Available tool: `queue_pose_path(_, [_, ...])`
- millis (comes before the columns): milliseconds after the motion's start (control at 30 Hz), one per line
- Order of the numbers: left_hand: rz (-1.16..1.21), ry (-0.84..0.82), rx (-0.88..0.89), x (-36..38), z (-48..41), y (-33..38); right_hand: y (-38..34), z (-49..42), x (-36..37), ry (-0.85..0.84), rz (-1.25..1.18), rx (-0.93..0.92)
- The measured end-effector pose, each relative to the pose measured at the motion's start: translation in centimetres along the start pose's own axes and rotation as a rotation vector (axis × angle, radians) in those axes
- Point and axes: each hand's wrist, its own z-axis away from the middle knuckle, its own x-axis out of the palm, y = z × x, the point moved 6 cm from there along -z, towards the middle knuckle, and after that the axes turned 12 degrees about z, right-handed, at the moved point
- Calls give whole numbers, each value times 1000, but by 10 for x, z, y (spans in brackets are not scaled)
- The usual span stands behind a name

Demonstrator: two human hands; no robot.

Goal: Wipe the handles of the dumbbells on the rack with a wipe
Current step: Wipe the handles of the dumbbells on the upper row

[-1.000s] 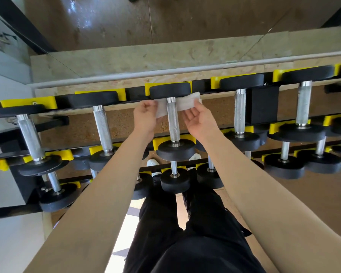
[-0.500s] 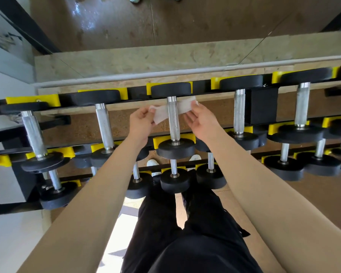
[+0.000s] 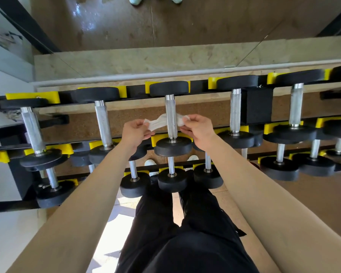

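A white wipe [image 3: 159,121] passes behind the knurled metal handle [image 3: 170,115] of the middle dumbbell on the top tier of the rack [image 3: 256,107]. My left hand [image 3: 135,131] pinches the wipe's left end, just left of the handle. The wipe's right end is pinched by my right hand [image 3: 197,125] on the other side of the handle. The wipe sits at the lower half of the handle, above the near black weight head [image 3: 173,147]. The part of the wipe behind the handle is hidden.
Other dumbbells [image 3: 103,123] with bare metal handles lie left and right on yellow cradles [image 3: 270,128]. Two lower tiers hold smaller dumbbells [image 3: 172,179]. A mirror wall with a stone ledge [image 3: 146,60] stands behind the rack. My black-trousered legs [image 3: 177,233] are below.
Both hands have slid the wipe down the middle handle, from just under the far weight head toward the near head. The wipe is now more bunched.
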Motion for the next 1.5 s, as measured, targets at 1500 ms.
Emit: queue_pose_path(1500, [415, 78, 78, 62, 10, 52, -54, -13, -15, 263, -302, -26])
